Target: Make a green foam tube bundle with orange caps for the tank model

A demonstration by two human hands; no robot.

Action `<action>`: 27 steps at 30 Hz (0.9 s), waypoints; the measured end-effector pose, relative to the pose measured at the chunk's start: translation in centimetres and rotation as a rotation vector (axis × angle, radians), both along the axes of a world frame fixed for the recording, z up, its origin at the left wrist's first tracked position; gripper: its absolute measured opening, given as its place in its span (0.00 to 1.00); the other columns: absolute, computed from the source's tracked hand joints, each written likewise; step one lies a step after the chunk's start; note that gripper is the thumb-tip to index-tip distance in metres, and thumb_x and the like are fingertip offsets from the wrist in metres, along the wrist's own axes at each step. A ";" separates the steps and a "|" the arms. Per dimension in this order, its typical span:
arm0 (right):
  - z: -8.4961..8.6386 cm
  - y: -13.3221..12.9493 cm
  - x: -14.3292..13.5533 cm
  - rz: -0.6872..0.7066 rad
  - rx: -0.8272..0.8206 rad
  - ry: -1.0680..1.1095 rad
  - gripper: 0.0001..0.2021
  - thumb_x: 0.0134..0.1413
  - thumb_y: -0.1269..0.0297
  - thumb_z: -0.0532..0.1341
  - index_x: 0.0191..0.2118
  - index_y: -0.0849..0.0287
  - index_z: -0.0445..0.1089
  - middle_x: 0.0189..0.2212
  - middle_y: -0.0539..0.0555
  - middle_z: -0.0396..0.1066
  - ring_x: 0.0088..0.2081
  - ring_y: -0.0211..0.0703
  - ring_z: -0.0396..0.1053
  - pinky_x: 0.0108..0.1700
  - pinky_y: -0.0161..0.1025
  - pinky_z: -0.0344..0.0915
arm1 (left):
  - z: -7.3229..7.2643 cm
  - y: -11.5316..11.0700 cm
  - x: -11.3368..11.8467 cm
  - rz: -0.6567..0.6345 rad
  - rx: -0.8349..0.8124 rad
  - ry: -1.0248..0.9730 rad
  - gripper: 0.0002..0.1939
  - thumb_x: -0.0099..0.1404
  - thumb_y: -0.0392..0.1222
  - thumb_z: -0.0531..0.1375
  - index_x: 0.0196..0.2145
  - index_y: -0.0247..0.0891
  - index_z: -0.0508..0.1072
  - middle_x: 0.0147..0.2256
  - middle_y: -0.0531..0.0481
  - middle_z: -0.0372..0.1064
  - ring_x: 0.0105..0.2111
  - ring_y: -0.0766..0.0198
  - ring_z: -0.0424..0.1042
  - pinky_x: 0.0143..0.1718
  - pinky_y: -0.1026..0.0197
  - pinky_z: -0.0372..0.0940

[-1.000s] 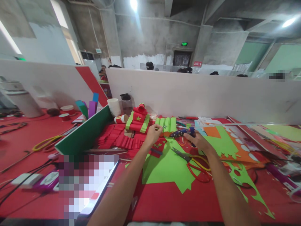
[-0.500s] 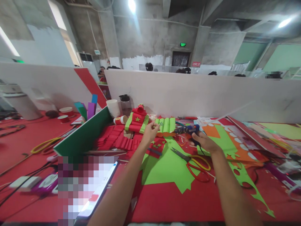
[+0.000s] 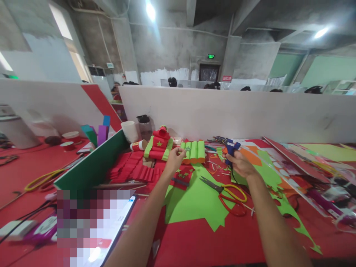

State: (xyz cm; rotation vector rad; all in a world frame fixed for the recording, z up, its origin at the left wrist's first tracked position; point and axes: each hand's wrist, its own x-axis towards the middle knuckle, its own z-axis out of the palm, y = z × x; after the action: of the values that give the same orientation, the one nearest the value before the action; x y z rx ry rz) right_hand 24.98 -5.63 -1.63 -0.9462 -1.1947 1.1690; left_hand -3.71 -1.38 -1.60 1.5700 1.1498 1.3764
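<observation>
My right hand [image 3: 242,164] is wrapped round the handle of a blue hot glue gun [image 3: 231,146], its nozzle pointing left. My left hand [image 3: 174,159] is closed in a pinch; whatever its fingertips hold is too small to make out. Just beyond it stands a green rolled-paper piece [image 3: 194,151] with an orange lower edge and a dark star outline. To its left is a stacked red and green paper piece [image 3: 159,145] with a yellow-green star. Small stars lie on red paper [image 3: 184,176] below my left hand.
Open scissors [image 3: 222,190] with red and yellow handles lie on green paper [image 3: 191,207]. Pleated red paper [image 3: 133,168] sits beside a green board [image 3: 91,163]. A lit phone [image 3: 111,230] lies at the front left. Cut green and orange scraps [image 3: 289,211] cover the right side.
My right hand has drawn the glue gun back to the right, away from the green rolled piece, and tilted it. My left hand stays pinched near that piece. The view has shifted slightly.
</observation>
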 end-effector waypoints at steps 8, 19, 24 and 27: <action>-1.0 1.7 1.3 -0.201 0.074 0.057 0.22 0.33 0.63 0.75 0.38 0.57 0.70 0.29 0.49 0.72 0.28 0.39 0.69 0.31 0.36 0.70 | 0.0 -0.2 0.1 -0.003 -0.021 -0.009 0.10 0.59 0.46 0.59 0.28 0.37 0.69 0.25 0.51 0.70 0.24 0.66 0.67 0.26 0.65 0.60; -1.7 2.4 1.9 -0.312 0.142 0.192 0.20 0.36 0.62 0.74 0.37 0.55 0.69 0.30 0.48 0.70 0.30 0.40 0.72 0.31 0.40 0.74 | -0.1 0.2 0.4 -0.027 -0.017 -0.028 0.07 0.58 0.42 0.58 0.27 0.37 0.68 0.23 0.52 0.68 0.24 0.66 0.66 0.27 0.65 0.60; -1.7 2.2 2.1 -0.291 0.100 0.218 0.22 0.38 0.59 0.74 0.41 0.53 0.69 0.30 0.48 0.70 0.30 0.41 0.73 0.31 0.40 0.74 | -0.1 0.0 0.4 -0.028 -0.006 -0.024 0.08 0.58 0.44 0.59 0.26 0.37 0.69 0.23 0.52 0.69 0.25 0.65 0.67 0.28 0.64 0.61; -1.9 2.5 2.4 -0.305 0.119 0.164 0.22 0.39 0.58 0.73 0.42 0.52 0.68 0.30 0.47 0.71 0.29 0.39 0.72 0.30 0.39 0.73 | -0.2 0.3 0.4 -0.027 0.002 -0.027 0.08 0.57 0.43 0.59 0.26 0.37 0.69 0.23 0.52 0.69 0.26 0.64 0.68 0.29 0.64 0.61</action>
State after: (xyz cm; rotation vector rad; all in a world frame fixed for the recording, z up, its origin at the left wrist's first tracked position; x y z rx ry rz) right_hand 27.36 -3.15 -3.54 -0.8885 -0.9403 0.9027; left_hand -3.32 -1.13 -1.85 1.5583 1.1081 1.3770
